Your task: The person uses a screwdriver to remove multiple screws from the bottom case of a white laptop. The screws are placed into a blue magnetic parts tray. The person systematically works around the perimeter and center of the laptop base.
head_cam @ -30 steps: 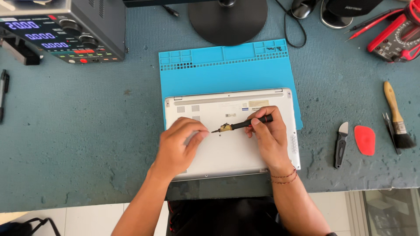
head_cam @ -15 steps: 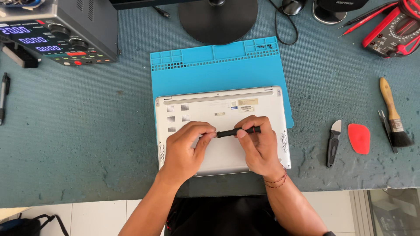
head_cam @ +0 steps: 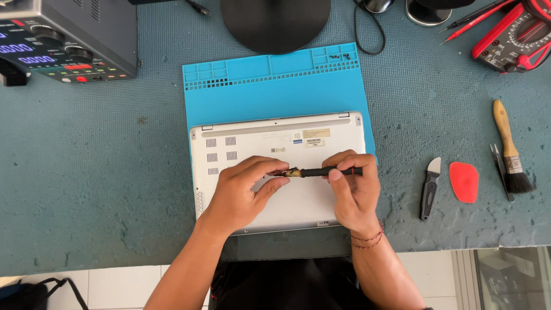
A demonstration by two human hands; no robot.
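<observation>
Hands meet over a white laptop [head_cam: 275, 143] that lies upside down, partly on a blue mat [head_cam: 275, 92]. The right hand [head_cam: 356, 192] is closed around a thin black screwdriver [head_cam: 327, 171], which lies almost flat and points left. It has a black handle and a small gold part near its tip. The left hand [head_cam: 241, 192] pinches that gold tip with its fingers. The tool sits just above the middle of the laptop's bottom. Off to the right, on the grey table [head_cam: 86, 172], rest a small knife [head_cam: 429, 186], a red pick [head_cam: 464, 182] and a brush [head_cam: 508, 146].
</observation>
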